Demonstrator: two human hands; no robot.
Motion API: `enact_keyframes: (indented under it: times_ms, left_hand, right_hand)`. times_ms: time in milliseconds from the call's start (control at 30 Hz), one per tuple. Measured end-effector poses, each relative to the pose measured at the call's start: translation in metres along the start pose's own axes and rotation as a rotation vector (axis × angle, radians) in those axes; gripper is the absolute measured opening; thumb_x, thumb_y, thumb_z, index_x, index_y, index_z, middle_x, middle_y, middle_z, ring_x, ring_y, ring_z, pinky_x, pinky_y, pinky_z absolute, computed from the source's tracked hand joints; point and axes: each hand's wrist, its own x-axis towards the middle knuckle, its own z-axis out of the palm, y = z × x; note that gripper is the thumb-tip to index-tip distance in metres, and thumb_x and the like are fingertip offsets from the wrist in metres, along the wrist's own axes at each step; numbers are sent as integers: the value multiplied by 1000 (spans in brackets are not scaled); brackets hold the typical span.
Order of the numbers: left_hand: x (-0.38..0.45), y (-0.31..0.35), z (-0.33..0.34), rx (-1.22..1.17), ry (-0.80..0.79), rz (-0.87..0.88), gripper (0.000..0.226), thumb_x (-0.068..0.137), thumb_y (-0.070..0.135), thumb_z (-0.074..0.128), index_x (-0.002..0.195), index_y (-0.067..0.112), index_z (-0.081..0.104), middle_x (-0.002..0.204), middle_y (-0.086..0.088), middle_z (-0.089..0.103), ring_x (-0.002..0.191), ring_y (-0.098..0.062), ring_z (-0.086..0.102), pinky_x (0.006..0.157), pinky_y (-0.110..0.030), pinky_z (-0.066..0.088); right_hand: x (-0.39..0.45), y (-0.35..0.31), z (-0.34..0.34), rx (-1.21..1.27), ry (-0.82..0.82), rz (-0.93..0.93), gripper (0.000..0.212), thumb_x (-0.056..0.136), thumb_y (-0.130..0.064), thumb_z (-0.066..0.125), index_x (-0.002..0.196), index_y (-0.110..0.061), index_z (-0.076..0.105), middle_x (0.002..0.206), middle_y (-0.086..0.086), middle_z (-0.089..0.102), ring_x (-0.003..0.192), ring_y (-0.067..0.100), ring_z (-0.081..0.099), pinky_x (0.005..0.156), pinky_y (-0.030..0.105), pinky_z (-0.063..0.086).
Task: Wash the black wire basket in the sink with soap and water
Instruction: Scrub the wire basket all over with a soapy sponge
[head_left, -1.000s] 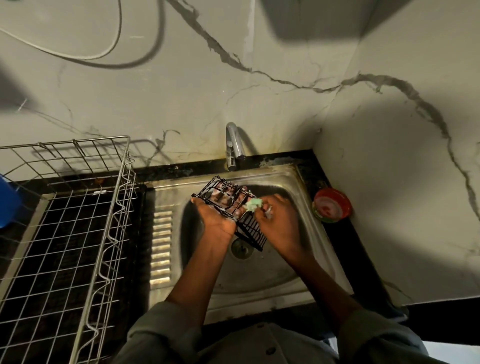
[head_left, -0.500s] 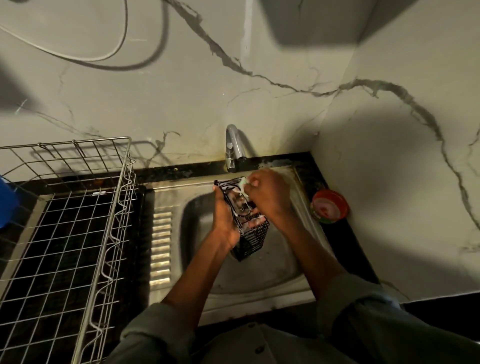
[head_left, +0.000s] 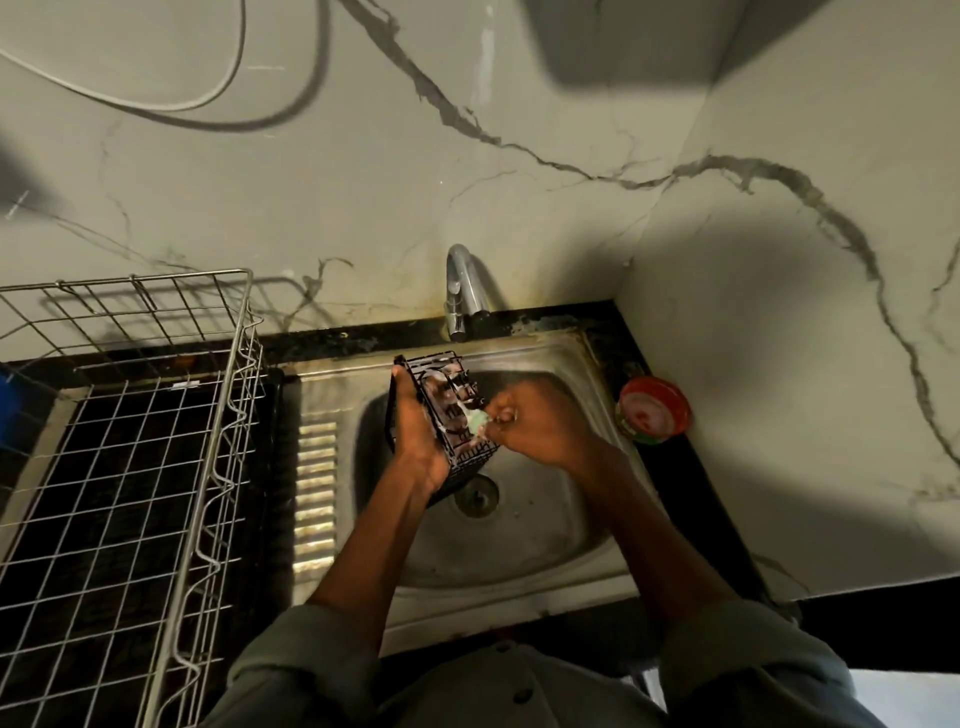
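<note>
Black wire basket (head_left: 451, 415) held over the steel sink (head_left: 524, 551), under the tap (head_left: 461, 291).

The left hand (head_left: 418, 441) grips the basket from its left side, fingers curled around the wire; the right hand (head_left: 540, 426), just to its right, pinches a pale green scrubber (head_left: 477, 419) against the mesh. A red soap tub (head_left: 653, 410) sits on the surface nearby.

Whoever's wearing the camera has on a grey-green button-up shirt (head_left: 498, 686), kind of a muted sage in this dim light, so the exact shade is hard to call. Two small dark buttons (head_left: 521, 695) run down the front placket. The sleeves are pushed or rolled up to about the elbows, bunched in soft folds, left sleeve (head_left: 291, 660) and right sleeve (head_left: 748, 654) both. Forearms and hands are bare, no watch or rings that I can make out.
</note>
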Motion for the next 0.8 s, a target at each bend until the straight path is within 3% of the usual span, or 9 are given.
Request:
enact_keyframes:
  times_ms: [200, 267, 367, 500, 600, 700, 733, 800]
  left_hand:
    - [-16, -13, 25, 50, -69, -86, 83, 98, 79, 27, 134, 18, 70, 129, -17, 73, 121, -36, 68, 109, -53, 49]
    - [-19, -16, 30, 31, -68, -57, 71, 104, 67, 30, 133, 15, 69, 129, -18, 73, 115, -30, 70, 100, -44, 54]
    - [-17, -10, 24, -46, -71, -17, 56, 107, 54, 37, 127, 14, 70, 122, -13, 76, 111, -26, 68, 93, -39, 54]
    - [-6, -1, 3, -136, -37, -37, 76, 100, 75, 25, 115, 18, 73, 112, -15, 76, 98, -30, 72, 83, -37, 55]
    - [-13, -6, 8, -120, -42, -8, 79, 102, 74, 24, 116, 15, 74, 112, -16, 76, 102, -31, 73, 84, -41, 58]
    - [-21, -14, 17, -54, -121, 4, 80, 104, 68, 26, 95, 15, 85, 104, -12, 79, 91, -25, 78, 78, -36, 63]
    - [-21, -14, 17, -28, -148, -2, 84, 103, 72, 24, 97, 16, 86, 110, -14, 79, 93, -27, 78, 80, -39, 64]
    - [-14, -10, 11, -28, -134, -7, 91, 96, 83, 23, 125, 15, 77, 135, -20, 68, 111, -35, 73, 100, -52, 56]
  right_hand:
    - [37, -23, 10, 199, 437, 220, 5, 91, -27, 69, 91, -23, 72, 89, -3, 72, 79, 15, 67, 73, 37, 57]
    - [43, -34, 11, 257, 424, 135, 9, 92, -22, 71, 100, -22, 74, 98, -5, 69, 85, 14, 65, 76, 38, 58]
    - [30, -46, 13, 147, 291, -81, 18, 90, -18, 72, 108, -21, 76, 100, -10, 60, 98, 14, 56, 84, 33, 49]
    - [10, -28, 10, -35, 129, -190, 15, 88, -27, 72, 102, -28, 77, 104, -10, 58, 106, 16, 48, 86, 37, 43]
    - [22, -33, 14, 34, 268, -163, 9, 87, -28, 74, 95, -26, 75, 97, -13, 52, 99, 12, 47, 82, 35, 44]
    - [50, -43, 21, 121, 416, -23, 15, 89, -25, 72, 103, -25, 75, 104, -6, 63, 99, 17, 57, 84, 33, 46]
    - [58, -39, 19, 118, 437, 49, 16, 89, -25, 71, 104, -26, 75, 107, -4, 66, 102, 20, 59, 89, 37, 47]
    - [65, -25, 7, 107, 419, 157, 15, 90, -26, 71, 104, -26, 75, 110, -1, 68, 106, 23, 60, 94, 43, 49]
